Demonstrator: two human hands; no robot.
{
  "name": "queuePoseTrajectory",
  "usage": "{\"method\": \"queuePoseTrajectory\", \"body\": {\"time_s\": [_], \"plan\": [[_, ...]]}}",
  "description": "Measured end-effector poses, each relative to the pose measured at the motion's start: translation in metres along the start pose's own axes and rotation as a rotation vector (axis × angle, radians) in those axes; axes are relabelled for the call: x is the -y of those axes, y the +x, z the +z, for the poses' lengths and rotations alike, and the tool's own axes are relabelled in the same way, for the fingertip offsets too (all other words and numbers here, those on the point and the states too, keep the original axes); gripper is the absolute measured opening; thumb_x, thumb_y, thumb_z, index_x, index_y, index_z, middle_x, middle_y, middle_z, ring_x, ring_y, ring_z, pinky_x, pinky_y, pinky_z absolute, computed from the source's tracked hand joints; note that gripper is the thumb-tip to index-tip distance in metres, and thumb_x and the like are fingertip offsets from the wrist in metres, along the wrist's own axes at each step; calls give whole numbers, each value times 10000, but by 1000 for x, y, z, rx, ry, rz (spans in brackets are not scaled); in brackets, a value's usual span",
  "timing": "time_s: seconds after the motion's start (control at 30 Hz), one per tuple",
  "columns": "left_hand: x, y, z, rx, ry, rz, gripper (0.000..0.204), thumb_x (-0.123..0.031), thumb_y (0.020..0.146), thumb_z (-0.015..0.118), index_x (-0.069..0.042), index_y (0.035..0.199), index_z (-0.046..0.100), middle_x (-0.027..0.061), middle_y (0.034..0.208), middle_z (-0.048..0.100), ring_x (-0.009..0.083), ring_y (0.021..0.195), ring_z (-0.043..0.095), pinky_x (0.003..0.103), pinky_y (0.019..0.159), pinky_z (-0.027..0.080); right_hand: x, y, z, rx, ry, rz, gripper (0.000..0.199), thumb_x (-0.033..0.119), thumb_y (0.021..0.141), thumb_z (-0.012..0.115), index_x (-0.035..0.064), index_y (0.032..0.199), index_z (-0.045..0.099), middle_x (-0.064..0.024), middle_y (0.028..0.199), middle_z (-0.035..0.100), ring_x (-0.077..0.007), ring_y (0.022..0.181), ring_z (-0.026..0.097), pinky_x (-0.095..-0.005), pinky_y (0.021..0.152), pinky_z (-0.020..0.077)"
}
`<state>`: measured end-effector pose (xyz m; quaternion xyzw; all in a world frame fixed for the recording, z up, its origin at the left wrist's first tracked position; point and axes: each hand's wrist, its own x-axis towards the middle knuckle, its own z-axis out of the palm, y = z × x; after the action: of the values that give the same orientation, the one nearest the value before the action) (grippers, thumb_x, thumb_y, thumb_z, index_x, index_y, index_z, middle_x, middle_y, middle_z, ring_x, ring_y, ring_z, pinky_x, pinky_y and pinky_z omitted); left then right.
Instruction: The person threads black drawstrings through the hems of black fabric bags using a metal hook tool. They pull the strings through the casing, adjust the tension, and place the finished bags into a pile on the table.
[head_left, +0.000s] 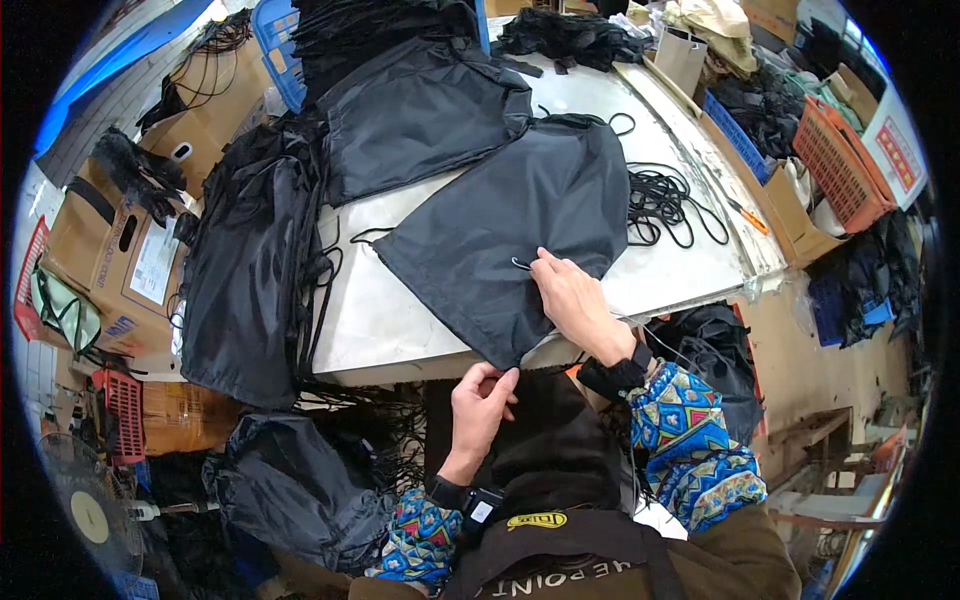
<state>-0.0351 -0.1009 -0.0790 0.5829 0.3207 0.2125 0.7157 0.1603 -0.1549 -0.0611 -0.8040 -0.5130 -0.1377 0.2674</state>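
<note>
Black fabric bag (510, 240) lies flat on the bench (385, 320), its near corner hanging over the edge. Left hand (480, 405) pinches that corner between thumb and fingers. Right hand (570, 295) presses on the fabric, fingertips closed on a small cord loop (520, 264) (black too). Loose cord (665, 205) lies beyond the right hand.

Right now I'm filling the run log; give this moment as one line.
left hand: pinches bag corner at table edge | right hand: fingertips on black drawstring bag | table: cord pile right
</note>
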Motion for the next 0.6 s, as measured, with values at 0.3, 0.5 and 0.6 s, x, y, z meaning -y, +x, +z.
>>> {"method": "queuePoseTrajectory", "body": {"time_s": [0.3,0.5,0.6], "plan": [[-25,3,6,136,-454,-190,187,-170,907,602,-65,774,522,15,619,533,88,469,499,219,403,384,41,-32,-83,93,191,158,191,120,893,534,32,1062,555,-149,833,594,-335,748,594,-422,598,470],[-39,6,11,209,-660,-317,215,-196,903,618,-87,757,505,8,656,530,92,522,511,214,394,375,72,-72,-108,151,359,308,190,103,882,563,51,1062,531,-155,751,638,-336,688,633,-410,539,478],[-45,5,18,189,-718,-343,214,-203,902,622,-93,759,507,4,655,531,93,532,517,205,393,369,75,-81,-102,108,288,265,120,105,878,568,48,974,523,-149,717,628,-328,648,629,-408,502,473]]}}
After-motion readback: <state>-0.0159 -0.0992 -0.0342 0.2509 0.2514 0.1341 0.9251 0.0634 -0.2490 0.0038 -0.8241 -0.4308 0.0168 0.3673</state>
